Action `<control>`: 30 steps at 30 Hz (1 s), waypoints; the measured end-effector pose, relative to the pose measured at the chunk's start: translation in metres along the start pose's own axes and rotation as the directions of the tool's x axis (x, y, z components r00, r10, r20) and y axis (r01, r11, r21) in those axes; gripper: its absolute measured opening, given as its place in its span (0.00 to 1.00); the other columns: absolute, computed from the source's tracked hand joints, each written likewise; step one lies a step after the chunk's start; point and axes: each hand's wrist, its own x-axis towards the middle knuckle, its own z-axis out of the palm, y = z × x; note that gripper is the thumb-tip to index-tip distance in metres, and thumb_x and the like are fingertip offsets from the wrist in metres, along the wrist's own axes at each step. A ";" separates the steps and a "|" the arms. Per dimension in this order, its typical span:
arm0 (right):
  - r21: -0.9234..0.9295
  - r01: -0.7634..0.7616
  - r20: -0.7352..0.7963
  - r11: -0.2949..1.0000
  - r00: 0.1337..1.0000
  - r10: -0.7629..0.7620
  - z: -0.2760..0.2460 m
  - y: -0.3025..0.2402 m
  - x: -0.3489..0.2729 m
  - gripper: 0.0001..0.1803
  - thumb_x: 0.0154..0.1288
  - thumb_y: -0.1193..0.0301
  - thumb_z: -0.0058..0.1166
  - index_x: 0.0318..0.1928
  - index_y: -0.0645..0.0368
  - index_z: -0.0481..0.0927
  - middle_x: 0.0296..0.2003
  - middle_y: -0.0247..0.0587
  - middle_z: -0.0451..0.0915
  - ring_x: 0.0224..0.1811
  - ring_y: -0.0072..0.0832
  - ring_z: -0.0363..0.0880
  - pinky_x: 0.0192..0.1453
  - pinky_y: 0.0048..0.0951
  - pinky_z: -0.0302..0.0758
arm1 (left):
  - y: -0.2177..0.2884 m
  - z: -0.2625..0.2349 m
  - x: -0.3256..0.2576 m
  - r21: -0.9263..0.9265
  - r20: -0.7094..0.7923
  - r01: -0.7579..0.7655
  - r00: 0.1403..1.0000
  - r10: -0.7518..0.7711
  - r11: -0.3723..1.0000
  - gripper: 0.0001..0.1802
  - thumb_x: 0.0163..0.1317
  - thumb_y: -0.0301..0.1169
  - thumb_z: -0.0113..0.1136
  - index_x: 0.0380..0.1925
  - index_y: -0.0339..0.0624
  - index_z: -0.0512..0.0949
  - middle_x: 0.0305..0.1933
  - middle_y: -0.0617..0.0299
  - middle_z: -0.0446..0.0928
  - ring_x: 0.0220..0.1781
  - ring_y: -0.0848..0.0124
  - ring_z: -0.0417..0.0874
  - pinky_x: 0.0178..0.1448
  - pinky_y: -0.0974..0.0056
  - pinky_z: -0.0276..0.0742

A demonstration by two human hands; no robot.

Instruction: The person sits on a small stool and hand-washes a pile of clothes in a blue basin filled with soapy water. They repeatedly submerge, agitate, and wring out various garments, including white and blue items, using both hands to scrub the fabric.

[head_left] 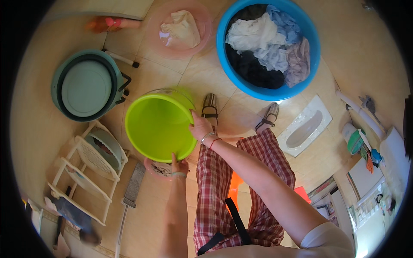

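A white plastic rack (97, 159) stood left of the lime-green bucket (159, 129) and nearer the person, with a teal collapsible basin (86, 91) farther out on the bucket's left. A grey flat mop head (137, 180) lay on the near-left side of the bucket. The bucket itself was tilted, its mouth facing up toward the person, between and touching both hands. A small pink basin (150, 167) showed partly from under the bucket's near side. The left hand (180, 165) gripped the bucket's near rim, thumb over the inside. Beyond the bucket sat a larger pink basin (150, 32) with a cream cloth (185, 30) in it. The right hand (201, 127) was closed on the bucket's right rim, fingers mostly hidden. Beyond the bucket to the right, a blue tub (266, 93) held white, blue, mauve and dark laundry (258, 38). A white squat toilet (304, 127) lay well to the bucket's right.
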 end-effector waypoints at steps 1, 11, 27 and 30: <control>0.036 -0.021 -0.017 0.999 1.000 0.022 -0.002 0.003 0.002 0.30 0.55 0.66 0.58 0.56 0.67 0.66 0.34 0.55 0.80 0.37 0.48 0.81 0.41 0.40 0.78 | 0.008 -0.001 -0.007 0.103 0.133 -0.057 0.990 0.043 0.993 0.16 0.64 0.41 0.56 0.45 0.42 0.74 0.38 0.61 0.78 0.30 0.72 0.77 0.32 0.69 0.76; 0.556 -0.013 -0.216 0.831 0.963 0.160 -0.156 -0.031 -0.236 0.22 0.58 0.77 0.54 0.54 0.61 0.72 0.32 0.39 0.80 0.26 0.21 0.77 0.27 0.24 0.76 | -0.015 0.085 -0.270 0.609 0.325 -0.478 0.878 0.350 0.633 0.20 0.62 0.34 0.57 0.52 0.39 0.70 0.47 0.62 0.75 0.42 0.71 0.77 0.42 0.69 0.71; 0.736 0.590 -0.196 -0.332 0.655 0.730 -0.315 0.329 -0.298 0.24 0.50 0.81 0.54 0.52 0.62 0.73 0.47 0.43 0.79 0.50 0.40 0.78 0.54 0.41 0.79 | -0.212 0.231 -0.209 0.723 0.676 -0.615 0.723 -0.142 0.314 0.21 0.69 0.33 0.50 0.61 0.42 0.67 0.50 0.65 0.77 0.40 0.75 0.81 0.39 0.71 0.76; 0.634 0.675 -0.275 -0.378 0.653 0.706 -0.320 0.401 -0.243 0.27 0.48 0.81 0.54 0.53 0.69 0.70 0.52 0.54 0.76 0.56 0.51 0.74 0.60 0.48 0.75 | -0.209 0.236 -0.196 0.740 0.642 -0.582 0.761 -0.096 0.338 0.18 0.69 0.33 0.51 0.58 0.47 0.70 0.51 0.66 0.77 0.39 0.77 0.81 0.38 0.72 0.75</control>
